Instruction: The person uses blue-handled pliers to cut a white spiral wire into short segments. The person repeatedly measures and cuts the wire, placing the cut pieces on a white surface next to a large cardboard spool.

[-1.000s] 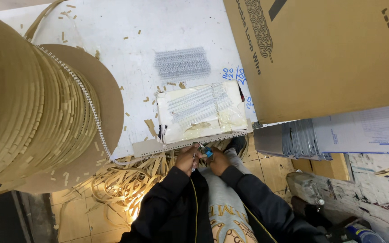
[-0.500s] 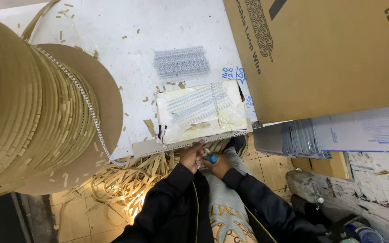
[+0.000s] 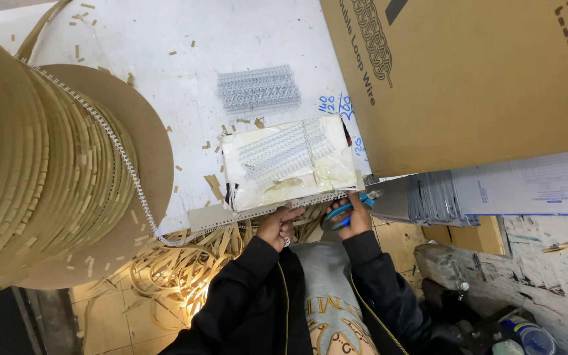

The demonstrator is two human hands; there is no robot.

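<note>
Wire comb strip [image 3: 284, 205] runs left-right along table edge [image 3: 198, 217], lower centre | left hand [image 3: 276, 225] pinches it | right hand [image 3: 353, 217] grips blue-handled cutters [image 3: 350, 205] at its right end

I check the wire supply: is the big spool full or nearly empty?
Nearly full. The spool carries thick tan windings almost out to its cardboard flange, and a wire strip runs off it toward the table edge.

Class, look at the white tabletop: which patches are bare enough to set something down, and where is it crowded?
Freest: the white tabletop above the pile of cut wire combs, between the big spool and the cardboard box, with only paper scraps. A narrower strip lies between the spool and the taped tray. Crowded: the near edge, where the left hand, the right hand with blue-handled cutters and the wire strip meet.
</note>
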